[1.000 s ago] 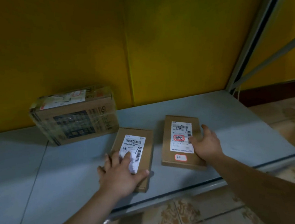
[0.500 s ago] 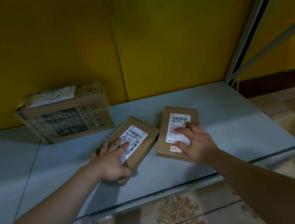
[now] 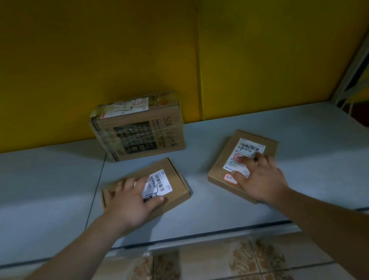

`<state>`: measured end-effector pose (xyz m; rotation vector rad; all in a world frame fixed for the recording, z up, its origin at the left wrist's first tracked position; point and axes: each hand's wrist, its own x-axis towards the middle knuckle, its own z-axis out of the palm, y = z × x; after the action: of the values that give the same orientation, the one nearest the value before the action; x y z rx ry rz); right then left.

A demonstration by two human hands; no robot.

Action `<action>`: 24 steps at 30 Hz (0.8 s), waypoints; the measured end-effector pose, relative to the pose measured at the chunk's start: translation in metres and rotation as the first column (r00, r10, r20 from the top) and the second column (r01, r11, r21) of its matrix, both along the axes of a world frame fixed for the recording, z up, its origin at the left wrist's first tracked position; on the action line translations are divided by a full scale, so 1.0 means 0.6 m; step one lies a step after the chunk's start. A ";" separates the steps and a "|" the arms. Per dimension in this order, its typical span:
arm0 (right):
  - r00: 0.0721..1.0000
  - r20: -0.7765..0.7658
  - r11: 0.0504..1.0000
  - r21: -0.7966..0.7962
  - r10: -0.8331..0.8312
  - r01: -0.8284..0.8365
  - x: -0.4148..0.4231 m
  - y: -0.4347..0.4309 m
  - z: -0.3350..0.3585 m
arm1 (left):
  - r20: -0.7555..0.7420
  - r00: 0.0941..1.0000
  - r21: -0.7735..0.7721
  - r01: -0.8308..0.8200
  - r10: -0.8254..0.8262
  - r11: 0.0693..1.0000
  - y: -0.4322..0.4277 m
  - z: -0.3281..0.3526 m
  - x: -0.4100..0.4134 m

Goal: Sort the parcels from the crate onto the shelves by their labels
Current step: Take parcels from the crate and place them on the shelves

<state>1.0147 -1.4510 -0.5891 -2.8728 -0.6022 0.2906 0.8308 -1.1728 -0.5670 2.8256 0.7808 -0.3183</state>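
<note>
left hand (image 3: 131, 203) palm down, fingers spread | right hand (image 3: 261, 179) palm down, fingers blurred, seemingly straight

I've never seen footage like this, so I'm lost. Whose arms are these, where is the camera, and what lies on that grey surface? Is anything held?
There is no machine: these are a person's bare arms, filmed by a camera worn on the head, looking down. The left hand rests on the left parcel, the right hand on the right parcel. Both parcels are thin brown boxes that lie on the grey shelf; neither is lifted or gripped. Behind them a larger box stands by the yellow wall.
</note>
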 end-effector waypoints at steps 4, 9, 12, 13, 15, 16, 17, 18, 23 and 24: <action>0.998 0.009 0.995 -0.069 0.070 -0.069 -0.029 0.021 0.008 | -0.126 0.987 0.022 0.103 -0.100 0.994 -0.026 -0.034 -0.001; 0.991 0.026 0.976 -0.176 0.131 -0.125 -0.050 0.032 0.024 | -0.148 0.956 0.040 0.262 -0.253 0.964 0.010 -0.041 -0.026; 0.979 0.098 0.957 -0.247 0.181 -0.152 -0.054 0.033 0.021 | -0.173 0.929 0.050 0.341 -0.329 0.939 0.021 -0.035 -0.047; 0.971 0.123 0.955 -0.242 0.203 -0.169 -0.054 0.032 0.020 | -0.172 0.923 0.044 0.356 -0.343 0.934 0.021 -0.034 -0.053; 0.952 0.137 0.950 -0.194 0.274 -0.245 -0.052 0.027 0.020 | -0.126 0.936 0.013 0.334 -0.330 0.943 0.017 -0.031 -0.057; 0.935 0.119 0.934 -0.176 0.334 -0.311 -0.048 0.023 0.018 | -0.086 0.951 -0.008 0.298 -0.298 0.954 0.012 -0.029 -0.053; 0.913 0.085 0.910 -0.164 0.399 -0.382 -0.044 0.018 0.014 | -0.044 0.966 -0.024 0.254 -0.255 0.967 0.006 -0.026 -0.045; 0.892 0.041 0.885 -0.154 0.451 -0.440 -0.040 0.012 0.011 | -0.011 0.979 -0.033 0.205 -0.205 0.978 -0.001 -0.023 -0.035; 0.892 0.012 0.882 -0.161 0.451 -0.444 -0.039 0.007 -0.011 | 0.004 0.999 -0.005 0.054 -0.054 0.999 -0.023 -0.032 0.013; 0.913 0.027 0.905 -0.145 0.408 -0.400 -0.043 0.013 -0.013 | -0.010 0.999 0.003 0.050 -0.049 0.999 -0.023 -0.037 0.015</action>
<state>0.9887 -1.4431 -0.5969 -2.8662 -1.2394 0.3201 0.8397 -1.1865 -0.5892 2.8518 0.7146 -0.3389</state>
